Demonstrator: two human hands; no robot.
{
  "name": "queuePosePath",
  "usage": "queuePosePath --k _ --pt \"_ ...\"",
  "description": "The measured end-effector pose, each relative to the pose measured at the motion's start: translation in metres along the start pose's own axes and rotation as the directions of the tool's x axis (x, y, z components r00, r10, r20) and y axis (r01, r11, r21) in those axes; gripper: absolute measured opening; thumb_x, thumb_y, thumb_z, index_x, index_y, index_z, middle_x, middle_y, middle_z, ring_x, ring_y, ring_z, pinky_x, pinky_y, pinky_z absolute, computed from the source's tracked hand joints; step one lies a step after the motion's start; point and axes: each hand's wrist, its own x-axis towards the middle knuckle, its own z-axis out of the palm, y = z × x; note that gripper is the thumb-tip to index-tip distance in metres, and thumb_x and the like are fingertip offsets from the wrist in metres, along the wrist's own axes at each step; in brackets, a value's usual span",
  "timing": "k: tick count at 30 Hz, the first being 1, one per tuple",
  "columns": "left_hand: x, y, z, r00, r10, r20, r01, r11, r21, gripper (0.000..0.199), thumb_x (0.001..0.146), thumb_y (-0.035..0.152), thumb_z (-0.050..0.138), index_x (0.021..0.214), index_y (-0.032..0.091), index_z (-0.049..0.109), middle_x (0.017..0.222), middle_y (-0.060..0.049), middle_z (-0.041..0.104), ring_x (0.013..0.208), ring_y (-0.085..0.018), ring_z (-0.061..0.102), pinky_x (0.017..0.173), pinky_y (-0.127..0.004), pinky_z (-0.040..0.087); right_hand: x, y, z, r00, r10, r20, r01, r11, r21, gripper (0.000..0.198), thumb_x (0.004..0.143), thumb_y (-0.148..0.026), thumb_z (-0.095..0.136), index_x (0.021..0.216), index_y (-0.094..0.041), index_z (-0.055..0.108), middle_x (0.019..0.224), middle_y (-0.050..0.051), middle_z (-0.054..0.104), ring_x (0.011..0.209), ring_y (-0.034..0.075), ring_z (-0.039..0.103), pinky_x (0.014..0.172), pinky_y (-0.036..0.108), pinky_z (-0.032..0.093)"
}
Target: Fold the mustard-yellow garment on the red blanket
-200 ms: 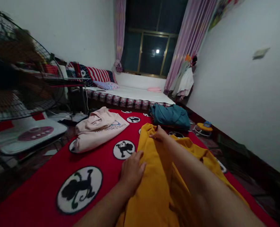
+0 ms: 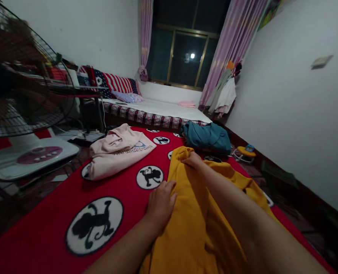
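Staying on the yellow garment (image 2: 191, 224), both hands barely shifted since before.

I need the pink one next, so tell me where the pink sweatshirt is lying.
In the head view the pink sweatshirt lies folded on the red blanket, left of the yellow garment and beyond the left hand, near the fan base.

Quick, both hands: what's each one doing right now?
Left hand: open, flat on the edge of the yellow garment.
Right hand: closed, pinching the yellow garment's far end.
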Motion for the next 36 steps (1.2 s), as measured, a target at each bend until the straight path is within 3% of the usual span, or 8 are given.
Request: queuePosePath --k 7,13,17,22,28,31,34,36 --pt "0.024 -0.01 -0.009 0.988 0.056 -0.145 -0.076 0.987 -0.139 0.041 0.084 0.015 0.059 0.124 0.023 0.059 0.106 -0.006 0.061 0.097 -0.02 0.061 0.088 -0.031 0.047 0.009 -0.048 -0.031 0.916 -0.212 -0.34 0.183 0.976 -0.114 0.031 0.086 -0.032 0.059 0.11 -0.013 0.062 0.115 0.015 0.064 0.109 0.027 0.06 0.092 0.033 0.043" --pt "0.027 -0.037 -0.008 0.989 0.066 -0.133 -0.065 0.998 0.014 0.047 0.077 0.024 0.068 0.123 0.019 0.061 0.131 -0.013 0.048 0.116 -0.029 0.052 0.099 -0.041 0.046 0.008 -0.047 -0.006 0.968 -0.238 -0.077 0.236 0.971 -0.039 0.065 0.084 -0.031 0.063 0.14 -0.009 0.037 0.138 0.018 0.047 0.125 0.024 0.049 0.102 0.034 0.039" --pt "0.022 -0.039 -0.005 0.979 0.117 -0.166 -0.103 0.991 0.09 0.034 0.078 0.026 0.067 0.112 0.021 0.067 0.135 -0.013 0.047 0.125 -0.032 0.045 0.104 -0.048 0.04 -0.051 -0.024 0.018 0.919 -0.378 0.109 0.389 0.915 -0.103 0.066 0.085 -0.04 0.062 0.141 -0.015 0.04 0.15 0.016 0.036 0.14 0.029 0.029 0.113 0.044 0.026" --pt "0.017 -0.036 -0.006 0.948 0.303 -0.094 -0.3 0.953 0.045 0.02 0.084 0.018 0.055 0.092 0.022 0.072 0.122 -0.008 0.061 0.124 -0.026 0.049 0.108 -0.047 0.034 -0.162 0.005 0.0 0.73 -0.594 0.338 0.631 0.776 0.002 0.06 0.093 -0.042 0.049 0.147 -0.021 0.035 0.158 0.011 0.02 0.147 0.029 0.008 0.116 0.049 0.017" --pt "0.007 -0.015 -0.035 0.916 0.354 0.191 -0.357 0.934 -0.018 0.024 0.08 0.016 0.053 0.092 0.021 0.073 0.1 -0.005 0.072 0.096 -0.02 0.065 0.092 -0.035 0.045 -0.284 0.041 -0.059 0.629 -0.66 0.411 0.55 0.751 0.365 0.057 0.087 -0.045 0.06 0.138 -0.023 0.05 0.15 0.011 0.04 0.139 0.025 0.035 0.113 0.041 0.029" --pt "0.006 0.009 -0.045 0.911 0.305 0.277 -0.331 0.942 0.052 0.023 0.079 0.026 0.057 0.095 0.019 0.074 0.092 -0.007 0.072 0.088 -0.022 0.065 0.08 -0.032 0.048 -0.3 0.069 -0.083 0.715 -0.638 0.286 0.46 0.737 0.495 0.026 0.092 -0.036 0.054 0.105 -0.023 0.072 0.11 0.007 0.071 0.105 0.018 0.065 0.091 0.028 0.049" --pt "0.012 0.026 -0.038 0.924 0.297 0.241 -0.323 0.944 0.074 0.027 0.081 0.032 0.059 0.102 0.02 0.073 0.104 -0.009 0.068 0.099 -0.024 0.062 0.089 -0.034 0.046 -0.281 0.104 -0.099 0.897 -0.441 -0.017 0.41 0.819 0.402 0.022 0.089 -0.035 0.057 0.091 -0.021 0.073 0.098 0.007 0.073 0.094 0.02 0.068 0.087 0.032 0.052" --pt "0.017 0.027 -0.027 0.951 0.257 0.174 -0.279 0.953 0.119 0.028 0.081 0.031 0.061 0.105 0.021 0.072 0.121 -0.012 0.061 0.115 -0.028 0.055 0.098 -0.037 0.042 -0.26 0.127 -0.104 0.94 -0.274 -0.202 0.33 0.88 0.342 0.021 0.085 -0.037 0.059 0.087 -0.021 0.072 0.101 0.009 0.072 0.098 0.023 0.066 0.088 0.036 0.051"
